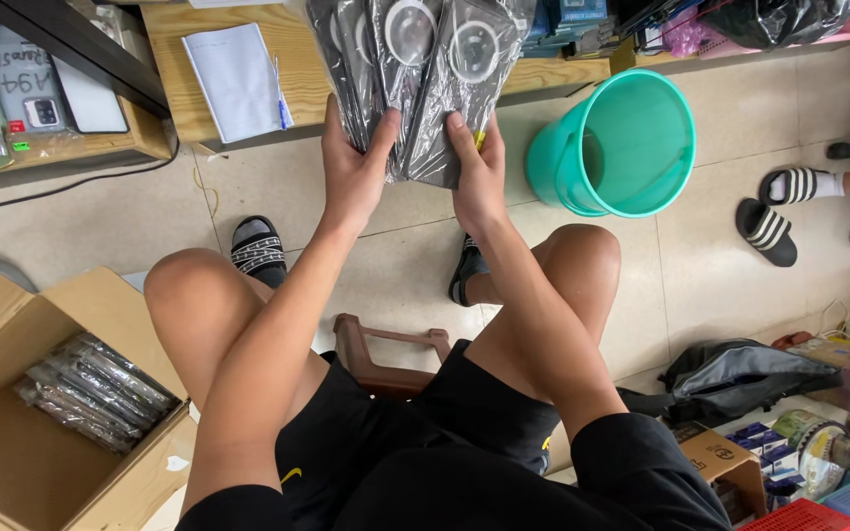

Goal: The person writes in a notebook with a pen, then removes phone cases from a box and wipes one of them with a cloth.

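Over the tiled floor (pixel 395 265), just off the wooden desk's (pixel 179 88) front edge, both hands clamp a fanned stack of bagged black phone cases (pixel 415 69). Light, stiff inside slippery film, probably; the left hand (pixel 356 167) and right hand (pixel 479 172) pinch its lower edges.

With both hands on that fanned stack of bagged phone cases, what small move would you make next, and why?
Probably square the stack first. The bagged phone cases are splayed in a fan, held only at their lower ends by the left hand and right hand. Pressing the hands together would likely align them before they go anywhere, such as the open cardboard box already holding similar packs.
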